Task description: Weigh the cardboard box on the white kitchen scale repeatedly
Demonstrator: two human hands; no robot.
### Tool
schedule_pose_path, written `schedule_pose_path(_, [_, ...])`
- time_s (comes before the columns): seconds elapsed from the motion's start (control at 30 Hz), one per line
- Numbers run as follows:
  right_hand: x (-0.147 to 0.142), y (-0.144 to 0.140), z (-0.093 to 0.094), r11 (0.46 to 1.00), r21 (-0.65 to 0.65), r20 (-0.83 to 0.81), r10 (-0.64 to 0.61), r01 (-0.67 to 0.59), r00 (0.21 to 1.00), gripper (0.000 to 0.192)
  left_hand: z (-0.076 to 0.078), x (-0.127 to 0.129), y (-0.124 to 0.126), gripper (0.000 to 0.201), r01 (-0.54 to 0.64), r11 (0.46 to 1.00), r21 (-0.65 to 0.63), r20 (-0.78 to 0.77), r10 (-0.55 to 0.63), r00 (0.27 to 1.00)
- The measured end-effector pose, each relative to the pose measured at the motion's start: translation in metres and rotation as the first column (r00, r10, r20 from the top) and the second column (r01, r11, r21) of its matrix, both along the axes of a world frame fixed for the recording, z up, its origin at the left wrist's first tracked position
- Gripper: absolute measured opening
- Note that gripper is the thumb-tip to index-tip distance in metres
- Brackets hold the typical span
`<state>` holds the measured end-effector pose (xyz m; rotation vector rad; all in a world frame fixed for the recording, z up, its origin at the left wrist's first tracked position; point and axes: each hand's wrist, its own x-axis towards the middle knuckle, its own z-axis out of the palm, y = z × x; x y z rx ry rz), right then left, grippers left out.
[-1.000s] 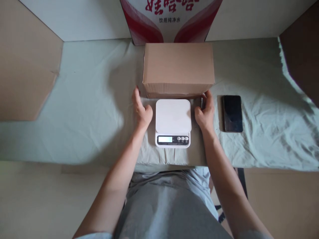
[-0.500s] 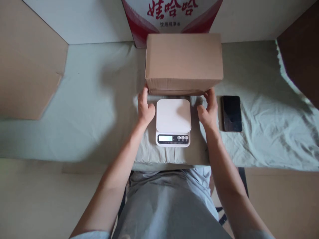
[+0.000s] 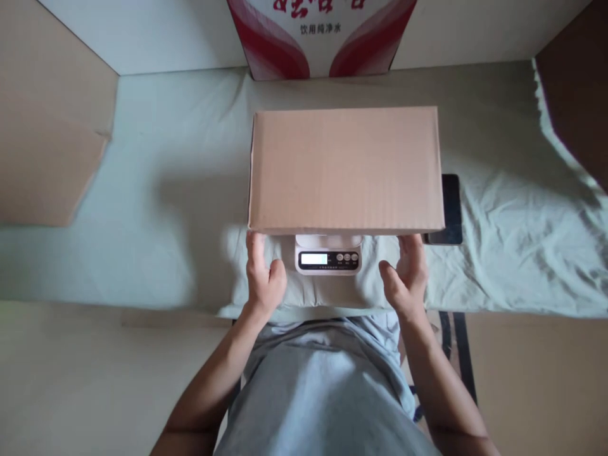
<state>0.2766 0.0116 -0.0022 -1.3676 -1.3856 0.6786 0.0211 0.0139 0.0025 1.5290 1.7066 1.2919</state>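
black phone just chilling at 3 o'clock, partly out of sight, red-and-white carton with Chinese writing up at 12, pale wall behind it, cardboard at 10, dark brown panel at 2, wrinkly greenish cloth under the phone, beige floor at 8

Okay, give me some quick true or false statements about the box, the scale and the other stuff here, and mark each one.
1. The left hand and right hand are both at the near edge of the cardboard box. True.
2. The cardboard box hides part of the white scale in this view. True.
3. The white scale's front panel is entirely unlit. False: its display is lit.
4. The black phone is partly hidden by the cardboard box. True.
5. The left hand grips the black phone. False: its fingers are at the cardboard box.
6. Nothing stands behind the cardboard box. False: a red-and-white carton does.
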Motion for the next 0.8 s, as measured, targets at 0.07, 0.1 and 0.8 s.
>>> schedule_pose_path(0.07, [0.0,-0.005,-0.004,1.0,-0.005,-0.003,-0.015,0.015,1.0,0.061,-0.001,-0.001,-0.005,0.084,0.006,1.0,0.0,-0.005,-0.006,1.0])
schedule_pose_path(0.1, [0.001,-0.006,-0.005,1.0,-0.007,-0.002,-0.022,0.022,1.0,0.06,0.0,-0.002,-0.007,0.085,0.011,1.0,-0.001,-0.01,-0.011,1.0])
schedule_pose_path(0.8, [0.016,0.011,-0.023,0.979,-0.111,0.184,-0.15,0.172,0.971,0.043,-0.026,-0.027,0.024,0.084,-0.106,0.994,-0.006,-0.185,0.103,0.977])
